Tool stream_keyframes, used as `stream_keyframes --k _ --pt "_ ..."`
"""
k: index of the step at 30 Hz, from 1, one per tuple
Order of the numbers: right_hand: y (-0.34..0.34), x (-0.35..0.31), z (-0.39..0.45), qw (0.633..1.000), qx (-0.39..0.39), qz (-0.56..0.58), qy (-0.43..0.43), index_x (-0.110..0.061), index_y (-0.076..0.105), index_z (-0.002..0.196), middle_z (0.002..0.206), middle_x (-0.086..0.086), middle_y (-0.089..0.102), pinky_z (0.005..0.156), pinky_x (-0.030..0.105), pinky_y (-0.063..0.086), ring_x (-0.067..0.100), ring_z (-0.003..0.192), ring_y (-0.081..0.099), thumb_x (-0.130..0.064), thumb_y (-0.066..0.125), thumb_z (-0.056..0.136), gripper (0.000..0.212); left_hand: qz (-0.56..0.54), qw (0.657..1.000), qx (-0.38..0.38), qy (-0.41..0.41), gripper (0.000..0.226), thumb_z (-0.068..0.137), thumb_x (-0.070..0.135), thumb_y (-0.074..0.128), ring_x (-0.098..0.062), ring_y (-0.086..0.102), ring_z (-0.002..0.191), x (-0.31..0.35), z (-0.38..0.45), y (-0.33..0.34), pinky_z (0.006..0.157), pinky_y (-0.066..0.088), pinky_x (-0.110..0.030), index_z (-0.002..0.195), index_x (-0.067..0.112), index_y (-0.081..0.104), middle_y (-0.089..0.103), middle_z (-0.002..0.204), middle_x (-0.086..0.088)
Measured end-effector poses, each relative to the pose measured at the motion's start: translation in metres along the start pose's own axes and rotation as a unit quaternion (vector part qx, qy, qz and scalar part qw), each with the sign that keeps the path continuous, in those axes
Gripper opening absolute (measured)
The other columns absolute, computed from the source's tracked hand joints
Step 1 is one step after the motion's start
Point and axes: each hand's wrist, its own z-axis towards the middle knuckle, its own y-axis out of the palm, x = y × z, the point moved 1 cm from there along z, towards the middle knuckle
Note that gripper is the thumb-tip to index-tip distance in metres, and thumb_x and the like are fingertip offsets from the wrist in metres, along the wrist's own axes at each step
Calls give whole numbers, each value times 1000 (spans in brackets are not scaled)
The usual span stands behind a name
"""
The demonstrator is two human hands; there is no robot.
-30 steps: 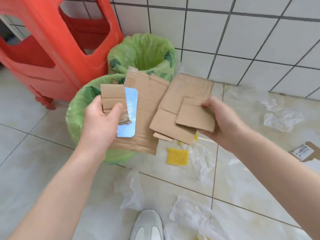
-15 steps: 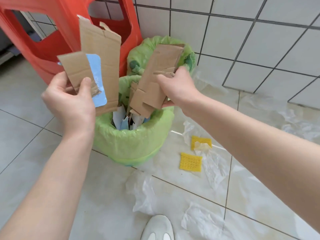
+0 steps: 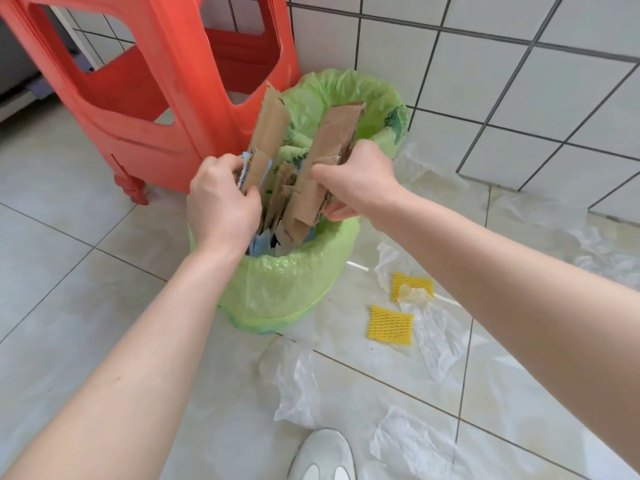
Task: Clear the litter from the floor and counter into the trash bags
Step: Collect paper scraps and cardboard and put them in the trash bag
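Two bins lined with green trash bags stand on the floor: the near bag (image 3: 277,289) and the far bag (image 3: 349,88) against the tiled wall. My left hand (image 3: 221,206) grips upright brown cardboard pieces (image 3: 268,140) with a blue-backed sheet, their lower ends inside the near bag. My right hand (image 3: 356,178) grips another bundle of cardboard strips (image 3: 329,157), also standing on end in the near bag. Paper scraps fill that bag under the cardboard.
A red plastic stool (image 3: 152,84) stands just left of the bags. Two yellow foam nets (image 3: 391,325) and several crumpled clear plastic films (image 3: 298,386) lie on the tiles to the right and in front. My white shoe (image 3: 323,459) is at the bottom edge.
Both hands have moved down and together over the near bag. The cardboard, held flat and apart before, now stands on end inside the bag's mouth.
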Motion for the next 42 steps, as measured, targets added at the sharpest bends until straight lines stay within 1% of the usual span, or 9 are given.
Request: stream_keyframes --k 5,9,15,20,25,30,34,37,42 --pt "5 3 6 999 9 -39 -3 -4 59 101 89 10 62 47 38 59 28 50 70 -18 60 81 25 24 999 22 11 23 81 11 59 -33 57 91 0 -1 5 71 44 -39 104 13 63 59 101 -9" --pt "27 16 11 997 -17 -77 -17 -4 56 97 92 14 63 47 41 59 32 53 70 -18 62 81 22 26 995 -100 -3 13 79 6 62 -34 54 88 -5 -5 30 65 34 -34 85 9 50 53 89 -10" --pt "22 8 18 994 -51 -101 4 -11 52 71 70 8 68 37 26 48 23 49 70 -43 55 88 36 36 957 -284 -52 34 80 22 71 -25 55 99 3 3 27 76 41 -30 110 15 57 63 111 -7" --pt "8 16 28 995 -21 -97 25 -12 42 70 74 7 61 36 23 37 24 58 73 -23 57 90 27 -73 968 -234 -47 35 87 31 64 -15 58 104 10 -2 19 88 41 -25 119 19 63 66 116 1" --pt "18 24 22 986 -60 -156 1 -11 52 69 70 7 71 40 24 53 18 47 69 -18 64 85 21 -27 956 -291 -37 24 87 26 65 -16 59 96 12 -14 29 80 39 -23 110 23 71 71 107 -1" --pt "-14 22 10 993 -80 -86 29 -2 62 99 85 6 73 45 24 56 19 59 73 -30 65 88 30 -17 950 -307 -49 34 85 34 67 -16 59 102 19 -11 17 80 42 -26 116 20 67 67 115 3" --pt "-54 40 -12 995 -78 -52 32 -2 60 111 91 7 72 54 28 60 18 64 74 -27 59 92 32 -36 958 -284 3 45 87 36 63 -15 56 111 45 -24 2 92 42 -27 130 22 57 61 126 4" --pt "-80 68 -33 994 -76 -43 61 -3 62 108 92 8 72 58 30 61 18 67 74 -22 55 94 25 -49 969 -237 51 39 87 31 61 -16 56 111 64 -36 -2 96 46 -32 126 23 60 62 119 2" --pt "-115 131 -73 990 -62 -20 123 -4 65 100 93 10 73 75 36 61 22 81 74 -18 55 94 19 -101 968 -197 122 28 87 19 59 -7 58 94 95 -67 9 87 44 -20 114 18 68 65 105 7"
